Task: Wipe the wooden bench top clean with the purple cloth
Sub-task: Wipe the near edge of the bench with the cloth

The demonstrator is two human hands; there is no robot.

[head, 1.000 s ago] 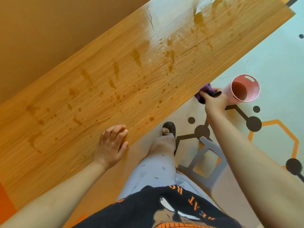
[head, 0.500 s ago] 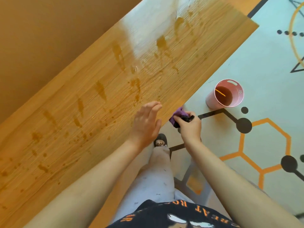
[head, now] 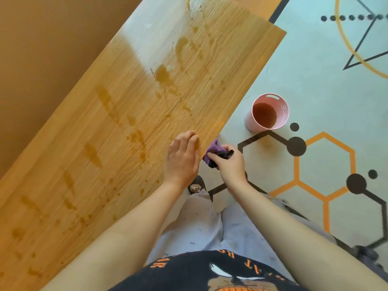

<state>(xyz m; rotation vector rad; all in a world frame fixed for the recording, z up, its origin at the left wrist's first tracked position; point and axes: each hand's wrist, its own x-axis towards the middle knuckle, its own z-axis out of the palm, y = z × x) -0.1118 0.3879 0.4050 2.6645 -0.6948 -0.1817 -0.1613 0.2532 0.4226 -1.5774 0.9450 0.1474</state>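
The wooden bench top (head: 130, 114) runs diagonally from lower left to upper right, spotted with wet brown streaks and drops. My right hand (head: 230, 164) is just off the bench's near edge, gripping the bunched purple cloth (head: 212, 153), which has a dark part by my fingers. My left hand (head: 182, 157) rests at the bench edge right beside the cloth, fingers together and flat, holding nothing. The cloth hangs off the bench, touching or nearly touching its edge.
A pink cup-shaped bucket (head: 267, 112) with brownish liquid stands on the patterned floor mat (head: 327, 97) to the right of the bench. My legs and a dark slipper (head: 198, 184) are below the hands. A brown wall (head: 42, 49) lies beyond the bench.
My right hand brought the cloth from beside the pink bucket back to the bench edge. My left hand slid right along the edge to meet it. The view shifted right along the bench.
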